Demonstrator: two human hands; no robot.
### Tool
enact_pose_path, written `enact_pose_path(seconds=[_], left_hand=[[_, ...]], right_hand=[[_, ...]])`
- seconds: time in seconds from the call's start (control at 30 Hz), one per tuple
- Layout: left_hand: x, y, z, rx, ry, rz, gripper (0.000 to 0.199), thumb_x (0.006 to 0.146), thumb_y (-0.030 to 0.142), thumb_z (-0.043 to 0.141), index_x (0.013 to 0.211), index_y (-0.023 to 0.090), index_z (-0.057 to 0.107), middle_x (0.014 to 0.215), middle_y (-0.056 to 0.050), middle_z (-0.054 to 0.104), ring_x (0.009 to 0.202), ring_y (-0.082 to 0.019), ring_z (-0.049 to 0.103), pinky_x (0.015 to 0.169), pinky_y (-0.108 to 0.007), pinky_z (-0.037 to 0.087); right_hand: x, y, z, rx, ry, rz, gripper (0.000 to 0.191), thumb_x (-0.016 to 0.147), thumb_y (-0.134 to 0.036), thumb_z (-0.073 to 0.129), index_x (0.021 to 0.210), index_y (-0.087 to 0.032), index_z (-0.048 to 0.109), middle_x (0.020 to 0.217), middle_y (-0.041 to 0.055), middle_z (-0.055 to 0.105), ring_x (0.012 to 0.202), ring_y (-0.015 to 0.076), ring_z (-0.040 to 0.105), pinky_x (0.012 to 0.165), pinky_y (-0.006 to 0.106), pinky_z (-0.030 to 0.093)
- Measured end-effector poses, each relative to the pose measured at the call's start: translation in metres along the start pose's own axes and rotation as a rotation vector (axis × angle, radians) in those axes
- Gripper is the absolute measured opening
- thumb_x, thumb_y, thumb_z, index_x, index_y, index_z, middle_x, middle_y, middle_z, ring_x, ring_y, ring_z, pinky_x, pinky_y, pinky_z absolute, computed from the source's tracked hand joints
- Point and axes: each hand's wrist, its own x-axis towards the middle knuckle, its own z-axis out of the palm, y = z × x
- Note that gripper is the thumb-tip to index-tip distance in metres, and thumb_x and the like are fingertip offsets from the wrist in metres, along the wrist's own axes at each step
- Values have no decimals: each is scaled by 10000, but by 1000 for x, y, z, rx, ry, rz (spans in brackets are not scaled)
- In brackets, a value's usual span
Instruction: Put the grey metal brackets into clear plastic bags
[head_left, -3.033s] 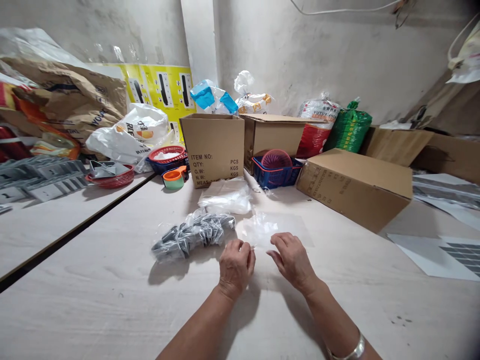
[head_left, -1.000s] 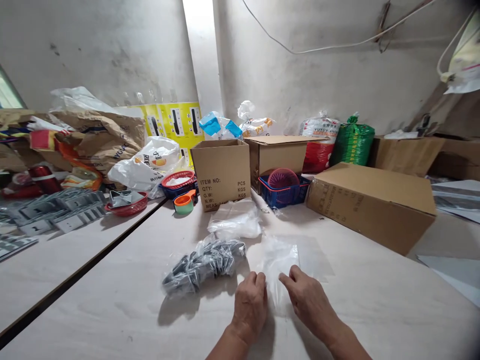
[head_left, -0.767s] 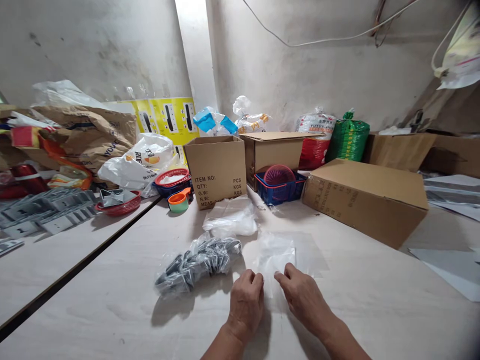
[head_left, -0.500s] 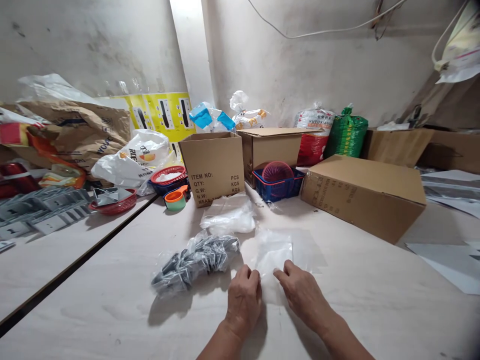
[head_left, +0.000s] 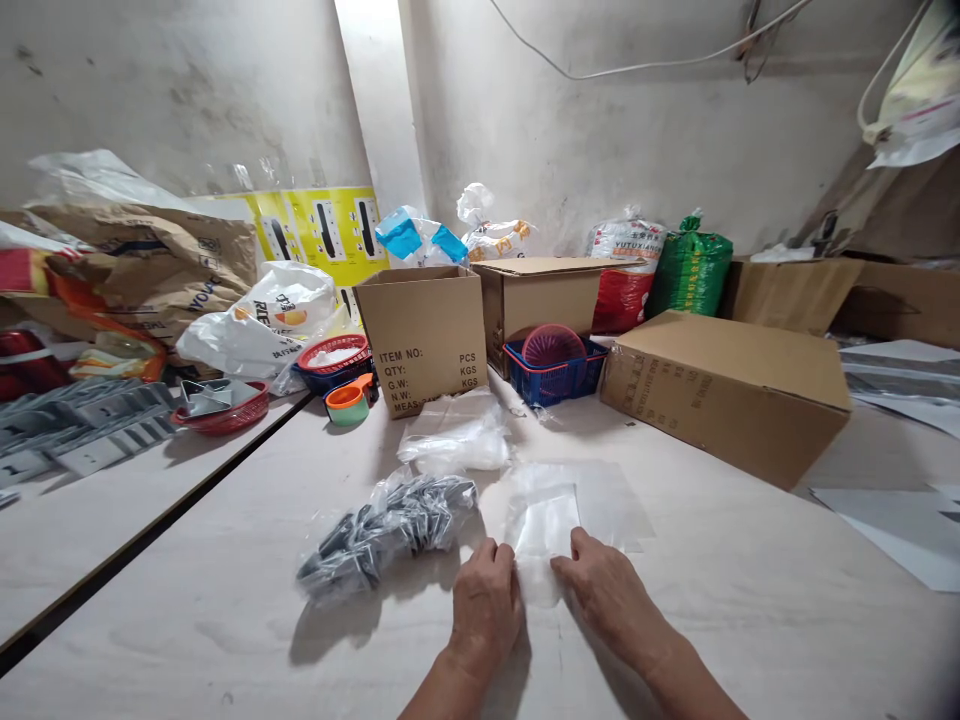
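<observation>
A flat, clear plastic bag [head_left: 544, 525] lies on the pale tabletop [head_left: 187, 620] right in front of me. My left hand [head_left: 486, 605] holds its near left edge, and my right hand [head_left: 607, 595] holds its near right edge. The near end of the bag hangs between my hands. To the left of my left hand sits a plastic-wrapped bundle of dark grey parts [head_left: 386, 535]. Beyond my hands lies a crumpled wad of clear plastic bags [head_left: 455, 437], touched by neither hand.
Cardboard boxes [head_left: 424, 335] [head_left: 724, 395] stand along the far side of the table. A blue basket [head_left: 555, 370] and orange-green cups [head_left: 347, 403] sit near them. Metal parts [head_left: 82, 425] and a red tray [head_left: 221, 410] lie on a separate table at left, beyond a dark gap.
Both hands have come nearer to me since the earliest frame, and the bag's near end has come with them. The view has tilted slightly, and over the last half second the hands barely moved.
</observation>
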Motion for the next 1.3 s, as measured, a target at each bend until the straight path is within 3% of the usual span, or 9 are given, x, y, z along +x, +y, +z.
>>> enact_pose_path(seconds=[0.37, 0.6, 0.77, 0.93, 1.13, 1.3], left_hand=[[-1, -3, 0, -65, -9, -55, 197, 790, 83, 393, 738, 176, 558, 771, -47, 571, 706, -166, 549, 635, -271, 363], [-3, -2, 2, -19, 59, -22, 203, 788, 70, 391, 722, 174, 552, 742, -52, 551, 677, -168, 547, 611, -270, 382], [-3, -3, -1, 10, 152, -7, 221, 811, 78, 375, 739, 184, 555, 739, -44, 535, 657, -153, 544, 604, -251, 401], [-2, -5, -3, 55, 211, -20, 215, 826, 101, 384, 783, 208, 565, 716, -25, 543, 614, -146, 551, 573, -241, 394], [-2, -8, 3, 11, 219, -7, 221, 850, 104, 357, 840, 198, 557, 722, -30, 571, 641, -154, 574, 596, -248, 403], [-4, -4, 2, -36, 159, -12, 229, 839, 79, 344, 790, 185, 541, 729, -42, 575, 654, -161, 570, 602, -258, 393]], right_hand=[[-1, -3, 8, -24, 27, -16, 232, 720, -9, 492, 763, -229, 553, 758, 10, 518, 658, 139, 475, 553, 277, 204], [-2, -2, 5, -20, 49, -32, 272, 737, 5, 448, 785, -241, 555, 754, 6, 503, 645, 139, 450, 560, 273, 210], [2, -1, -1, 29, 170, -23, 271, 732, 25, 421, 713, -216, 544, 728, 8, 483, 619, 131, 392, 571, 267, 214], [4, -1, -4, 34, 305, 1, 307, 721, 35, 406, 778, -212, 577, 764, 23, 494, 615, 133, 375, 598, 266, 235], [3, -2, -12, 6, 298, 49, 236, 814, -177, 483, 1036, -214, 556, 866, 52, 513, 723, 165, 452, 657, 278, 287], [2, -7, -9, -26, 247, 37, 402, 703, -9, 488, 1030, -230, 562, 840, 32, 536, 664, 140, 462, 615, 263, 281]])
